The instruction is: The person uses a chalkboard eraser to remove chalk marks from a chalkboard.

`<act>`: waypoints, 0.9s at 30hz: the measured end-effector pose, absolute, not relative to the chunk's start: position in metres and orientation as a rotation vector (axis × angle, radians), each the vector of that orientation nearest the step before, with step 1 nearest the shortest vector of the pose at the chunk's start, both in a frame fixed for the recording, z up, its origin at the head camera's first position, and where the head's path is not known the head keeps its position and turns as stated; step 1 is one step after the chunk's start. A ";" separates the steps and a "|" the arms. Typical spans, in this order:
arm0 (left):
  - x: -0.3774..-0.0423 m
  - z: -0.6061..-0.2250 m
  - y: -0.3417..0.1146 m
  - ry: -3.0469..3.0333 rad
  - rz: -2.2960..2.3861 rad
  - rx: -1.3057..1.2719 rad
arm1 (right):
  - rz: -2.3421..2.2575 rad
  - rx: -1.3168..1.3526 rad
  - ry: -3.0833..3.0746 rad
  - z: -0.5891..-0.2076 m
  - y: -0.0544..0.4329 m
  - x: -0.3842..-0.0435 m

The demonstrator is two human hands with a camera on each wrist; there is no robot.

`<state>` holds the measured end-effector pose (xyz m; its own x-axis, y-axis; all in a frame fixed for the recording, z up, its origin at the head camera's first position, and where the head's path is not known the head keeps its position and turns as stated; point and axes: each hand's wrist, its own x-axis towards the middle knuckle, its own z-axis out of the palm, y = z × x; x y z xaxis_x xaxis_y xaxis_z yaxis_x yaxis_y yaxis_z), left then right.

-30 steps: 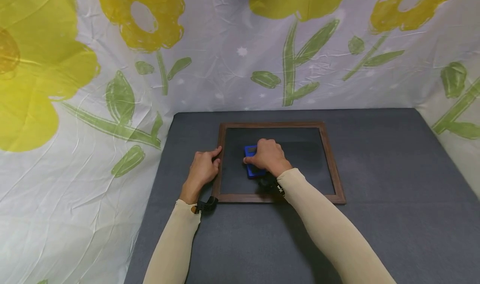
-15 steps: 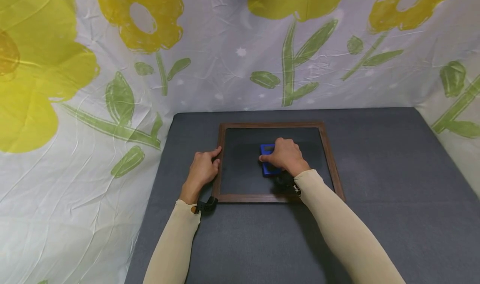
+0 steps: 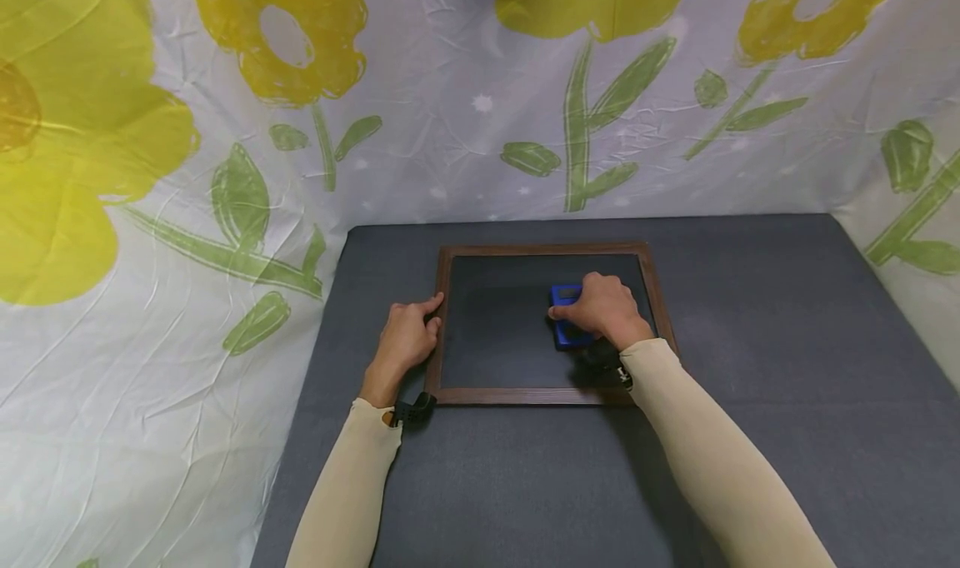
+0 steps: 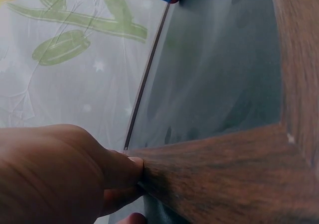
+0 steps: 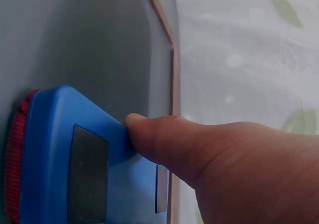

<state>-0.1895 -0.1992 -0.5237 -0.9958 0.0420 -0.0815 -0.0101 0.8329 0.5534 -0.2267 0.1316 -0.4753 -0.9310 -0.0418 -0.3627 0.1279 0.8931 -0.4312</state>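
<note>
A blue board eraser (image 3: 572, 336) with a red, cloth-like underside lies against the dark chalkboard (image 3: 495, 326), right of its middle. My right hand (image 3: 603, 308) grips it from above. In the right wrist view, the thumb presses the side of the eraser (image 5: 89, 149), and the other fingers are hidden. My left hand (image 3: 406, 336) touches the left side of the chalkboard's brown wooden frame (image 3: 480, 396), with the index finger extended. The left wrist view shows the left hand's fingertips (image 4: 132, 168) against the edge of the wooden frame (image 4: 224, 169).
The chalkboard lies flat on a table with a dark grey cloth (image 3: 765, 335). White fabric with yellow flowers (image 3: 480, 135) hangs behind and beside the table. Black straps (image 3: 415, 410) sit on both wrists.
My right hand has slid the eraser rightward across the chalkboard, from left of its middle to right of it. The left hand has stayed at the frame.
</note>
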 end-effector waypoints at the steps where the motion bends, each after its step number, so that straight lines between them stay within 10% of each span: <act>1: -0.190 -0.524 -0.199 2.921 0.883 0.027 | -0.650 0.072 2.685 -0.475 0.134 -0.227; 27: -0.190 -0.524 -0.200 2.913 0.915 0.034 | -0.644 0.133 2.660 -0.469 0.191 -0.229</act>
<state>-0.1898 -0.2000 -0.5245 -0.9959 0.0474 -0.0775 -0.0055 0.8204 0.5718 -0.2286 0.1911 -0.4687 -0.9158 -0.0011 -0.4016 0.1826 0.8895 -0.4189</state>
